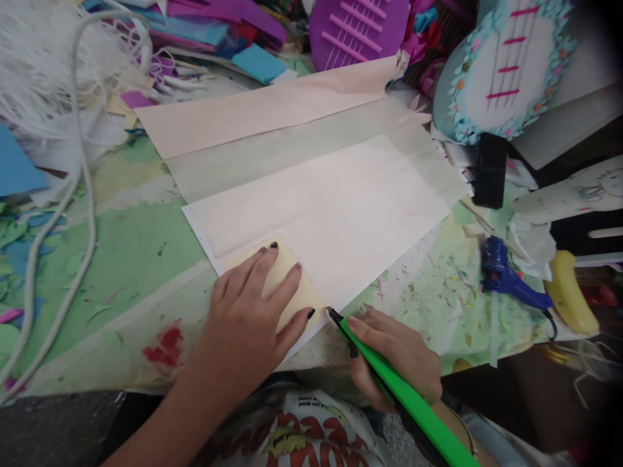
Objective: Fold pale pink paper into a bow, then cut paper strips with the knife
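My left hand (253, 305) lies flat with fingers spread on a small cream-coloured card (292, 292), pressing it onto the near corner of a large pale pink sheet (341, 214). My right hand (394, 357) grips a bright green utility knife (403, 395). Its dark tip touches the sheet's near edge, right beside the card's corner. A second pale pink sheet (263, 110) lies farther back, with a translucent greenish sheet (302, 146) between the two.
A blue glue gun (511, 279) and a yellow object (569, 298) lie at the right. A black block (489, 170) stands behind them. White cord (82, 194) trails down the left. Coloured paper scraps and round decorated foam pieces (501, 65) crowd the back.
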The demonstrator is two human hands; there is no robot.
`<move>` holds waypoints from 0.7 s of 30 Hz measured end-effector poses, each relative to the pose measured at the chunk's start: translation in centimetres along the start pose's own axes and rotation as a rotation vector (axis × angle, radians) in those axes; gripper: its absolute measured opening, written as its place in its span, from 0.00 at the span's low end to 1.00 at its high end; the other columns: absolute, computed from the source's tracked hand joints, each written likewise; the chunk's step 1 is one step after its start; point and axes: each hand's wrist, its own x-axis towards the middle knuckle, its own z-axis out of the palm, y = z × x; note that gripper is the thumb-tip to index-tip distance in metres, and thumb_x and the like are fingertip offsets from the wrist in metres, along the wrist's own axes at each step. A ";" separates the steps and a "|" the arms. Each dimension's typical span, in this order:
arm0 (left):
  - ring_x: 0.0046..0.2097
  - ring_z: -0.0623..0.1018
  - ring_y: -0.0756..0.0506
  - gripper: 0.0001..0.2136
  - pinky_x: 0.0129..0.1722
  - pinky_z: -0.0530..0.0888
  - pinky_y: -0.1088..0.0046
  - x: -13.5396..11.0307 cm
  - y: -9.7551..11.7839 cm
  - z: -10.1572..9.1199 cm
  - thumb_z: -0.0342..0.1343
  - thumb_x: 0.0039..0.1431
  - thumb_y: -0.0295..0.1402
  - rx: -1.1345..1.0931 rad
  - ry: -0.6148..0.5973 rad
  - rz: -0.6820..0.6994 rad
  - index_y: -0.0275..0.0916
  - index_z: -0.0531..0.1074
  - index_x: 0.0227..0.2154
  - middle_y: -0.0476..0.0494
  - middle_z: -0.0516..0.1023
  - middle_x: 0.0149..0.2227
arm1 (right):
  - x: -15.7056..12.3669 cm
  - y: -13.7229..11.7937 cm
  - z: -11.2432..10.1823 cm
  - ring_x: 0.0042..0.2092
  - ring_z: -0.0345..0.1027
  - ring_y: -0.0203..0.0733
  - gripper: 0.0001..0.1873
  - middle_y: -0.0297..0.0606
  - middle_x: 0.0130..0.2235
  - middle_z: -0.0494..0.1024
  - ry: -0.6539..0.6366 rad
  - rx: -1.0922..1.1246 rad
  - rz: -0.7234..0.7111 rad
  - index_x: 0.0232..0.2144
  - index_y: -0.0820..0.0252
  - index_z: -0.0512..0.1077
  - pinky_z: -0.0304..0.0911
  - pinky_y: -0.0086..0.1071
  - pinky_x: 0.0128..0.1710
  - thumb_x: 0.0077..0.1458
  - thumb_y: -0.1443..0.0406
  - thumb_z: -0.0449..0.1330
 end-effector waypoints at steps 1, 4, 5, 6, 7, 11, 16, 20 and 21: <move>0.57 0.67 0.32 0.19 0.51 0.66 0.51 0.0 0.0 0.0 0.52 0.59 0.41 -0.003 0.000 0.000 0.39 0.71 0.51 0.29 0.64 0.58 | 0.0 0.0 0.0 0.29 0.71 0.40 0.20 0.40 0.29 0.73 -0.005 -0.004 0.003 0.47 0.68 0.68 0.70 0.32 0.26 0.50 0.76 0.55; 0.57 0.66 0.32 0.19 0.52 0.66 0.51 0.0 0.0 0.0 0.52 0.59 0.40 -0.013 -0.002 -0.003 0.39 0.70 0.51 0.30 0.64 0.58 | 0.1 -0.1 0.1 0.30 0.71 0.40 0.20 0.39 0.29 0.72 0.003 -0.017 0.001 0.47 0.67 0.68 0.70 0.32 0.26 0.50 0.76 0.55; 0.57 0.66 0.32 0.19 0.52 0.65 0.51 0.0 0.0 0.0 0.52 0.59 0.40 -0.015 -0.002 -0.004 0.38 0.70 0.51 0.30 0.64 0.58 | 0.1 -0.1 0.1 0.30 0.71 0.40 0.20 0.39 0.29 0.72 0.012 -0.017 -0.001 0.47 0.68 0.68 0.70 0.32 0.27 0.50 0.76 0.55; 0.57 0.66 0.32 0.19 0.53 0.65 0.51 0.0 0.0 0.0 0.52 0.59 0.40 -0.017 -0.002 -0.005 0.38 0.70 0.51 0.29 0.64 0.58 | 0.2 -0.1 0.1 0.30 0.71 0.40 0.20 0.39 0.29 0.72 0.021 -0.014 -0.006 0.46 0.68 0.68 0.70 0.32 0.27 0.50 0.76 0.55; 0.58 0.66 0.32 0.20 0.53 0.65 0.50 0.0 0.0 0.0 0.52 0.59 0.40 -0.018 -0.001 -0.006 0.38 0.70 0.51 0.29 0.64 0.58 | 0.2 -0.1 0.1 0.30 0.71 0.40 0.19 0.40 0.29 0.72 0.027 -0.010 -0.007 0.46 0.69 0.69 0.70 0.32 0.27 0.50 0.76 0.54; 0.58 0.65 0.32 0.20 0.54 0.64 0.50 0.0 0.0 0.1 0.53 0.58 0.40 -0.022 -0.012 -0.008 0.38 0.69 0.52 0.29 0.63 0.58 | 0.2 -0.1 0.0 0.29 0.71 0.40 0.19 0.40 0.29 0.71 0.007 0.003 0.000 0.46 0.69 0.68 0.69 0.32 0.25 0.50 0.76 0.54; 0.58 0.65 0.32 0.20 0.54 0.64 0.50 -0.1 -0.1 0.1 0.53 0.58 0.39 -0.030 -0.005 0.002 0.37 0.69 0.52 0.28 0.63 0.58 | 0.1 -0.2 0.0 0.27 0.69 0.39 0.21 0.36 0.27 0.71 0.008 -0.013 0.016 0.49 0.65 0.67 0.69 0.32 0.25 0.51 0.75 0.54; 0.58 0.65 0.32 0.20 0.54 0.64 0.50 -0.1 -0.2 0.1 0.54 0.58 0.39 -0.035 -0.005 0.014 0.37 0.69 0.52 0.28 0.62 0.58 | 0.2 -0.2 0.1 0.27 0.69 0.39 0.21 0.37 0.27 0.71 0.016 -0.010 0.021 0.49 0.64 0.66 0.69 0.32 0.24 0.52 0.75 0.53; 0.58 0.65 0.32 0.20 0.54 0.64 0.50 -0.1 -0.1 0.1 0.54 0.58 0.39 -0.032 -0.004 0.015 0.37 0.69 0.52 0.28 0.63 0.58 | 0.2 -0.2 0.1 0.27 0.69 0.39 0.21 0.37 0.27 0.72 0.009 -0.008 0.016 0.49 0.65 0.66 0.69 0.32 0.24 0.51 0.75 0.54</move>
